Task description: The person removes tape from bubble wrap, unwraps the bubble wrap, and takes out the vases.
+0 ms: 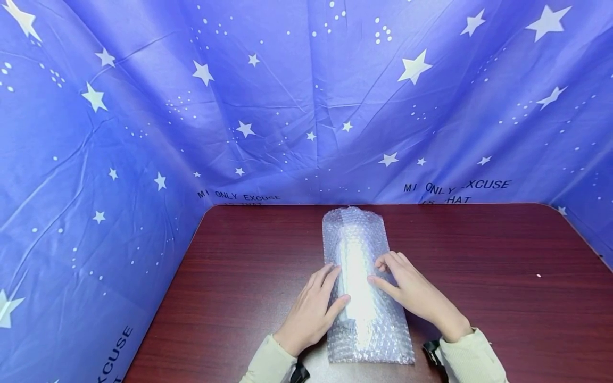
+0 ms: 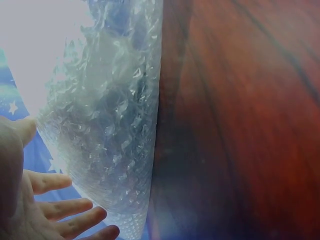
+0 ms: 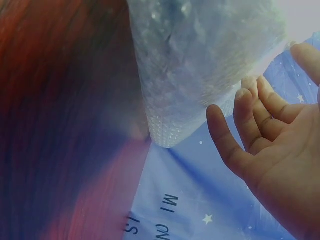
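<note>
A long sheet or sleeve of clear bubble wrap (image 1: 373,340) lies lengthwise on the table, its far end raised and rounded near the back edge. Strong glare down its middle hides what may be inside. My left hand (image 1: 308,308) rests along its left side, fingers extended and spread, thumb towards the middle. On the opposite side, my right hand (image 1: 419,292) touches the wrap with loosely bent fingers and an outstretched thumb. Both wrist views show the bubble wrap (image 2: 107,135) bulging up beside relaxed fingers (image 3: 227,137), with no grip closed round it.
The dark red wood-grain table (image 1: 249,266) extends to both sides of the wrap. Blue cloth (image 1: 287,106) with white stars and printed words hangs behind and at the sides. A tiny white speck (image 1: 538,275) lies on the right of the table.
</note>
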`<state>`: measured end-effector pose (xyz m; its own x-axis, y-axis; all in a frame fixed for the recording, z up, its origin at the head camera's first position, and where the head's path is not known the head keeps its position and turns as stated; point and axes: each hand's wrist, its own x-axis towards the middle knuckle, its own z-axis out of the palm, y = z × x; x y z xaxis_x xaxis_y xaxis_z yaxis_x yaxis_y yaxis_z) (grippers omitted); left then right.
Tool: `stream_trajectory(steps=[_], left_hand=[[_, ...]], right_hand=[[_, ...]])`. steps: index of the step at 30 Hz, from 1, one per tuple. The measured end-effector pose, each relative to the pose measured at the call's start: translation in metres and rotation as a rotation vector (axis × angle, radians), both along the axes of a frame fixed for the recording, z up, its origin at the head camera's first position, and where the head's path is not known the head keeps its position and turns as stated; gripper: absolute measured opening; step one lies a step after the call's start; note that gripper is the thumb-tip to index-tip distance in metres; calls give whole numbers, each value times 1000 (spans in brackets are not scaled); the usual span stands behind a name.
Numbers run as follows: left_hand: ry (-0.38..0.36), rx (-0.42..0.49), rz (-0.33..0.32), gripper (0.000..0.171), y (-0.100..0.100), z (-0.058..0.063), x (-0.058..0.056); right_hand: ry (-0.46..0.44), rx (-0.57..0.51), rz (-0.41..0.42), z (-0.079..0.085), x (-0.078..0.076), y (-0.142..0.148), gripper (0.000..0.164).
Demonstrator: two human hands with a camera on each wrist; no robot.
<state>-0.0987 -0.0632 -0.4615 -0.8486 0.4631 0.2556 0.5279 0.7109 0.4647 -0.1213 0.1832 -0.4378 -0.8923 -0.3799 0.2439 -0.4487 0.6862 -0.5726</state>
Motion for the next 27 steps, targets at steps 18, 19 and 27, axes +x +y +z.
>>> stream_trajectory(steps=[18, 19, 27], left_hand=[[-25, 13, 5, 62, -2, 0, -1], [-29, 16, 5, 62, -3, 0, -1], [-29, 11, 8, 63, -4, 4, -2]], right_hand=[[83, -10, 3, 2, 1, -2, 19], [82, -7, -1, 2, 1, -2, 19], [117, -12, -18, 5, 1, -2, 20]])
